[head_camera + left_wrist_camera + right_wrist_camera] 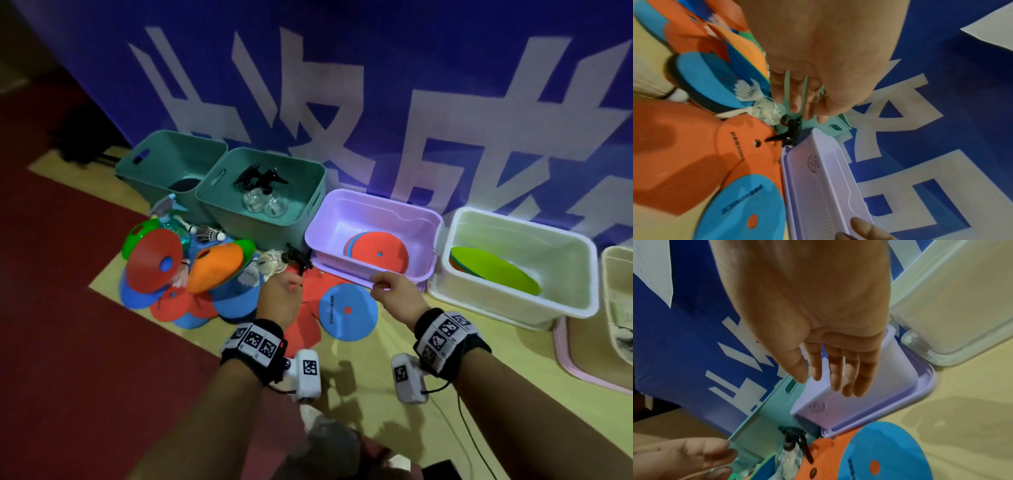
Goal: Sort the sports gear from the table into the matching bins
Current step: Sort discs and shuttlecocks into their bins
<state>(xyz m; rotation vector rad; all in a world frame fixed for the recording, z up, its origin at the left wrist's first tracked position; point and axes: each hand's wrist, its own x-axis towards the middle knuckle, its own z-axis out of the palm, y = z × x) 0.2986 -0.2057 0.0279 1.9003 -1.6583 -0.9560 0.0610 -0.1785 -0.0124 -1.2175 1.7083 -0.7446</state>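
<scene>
Sports gear lies heaped at the left centre of the head view, and neither of your hands grips any of it. Your left hand point(279, 296) hovers with fingers point(795, 99) loosely spread just above the clear spray bottle point(274, 262) with the black trigger head, probably lining up to take it. Your right hand point(394, 291) hangs empty, fingers point(835, 369) straight and relaxed, over the near rim of the lilac bin point(424, 219), which suggests it is done there. That bin, centre right, holds flat red and blue discs; the teal bin point(318, 178) above centre holds two like bottles, so I judge the bottle belongs there. A blue disc point(347, 311) lies flat between your wrists, over red ones. Cones and shuttlecocks point(209, 234) sit piled at left. The white bin point(513, 301) at right holds green discs.
</scene>
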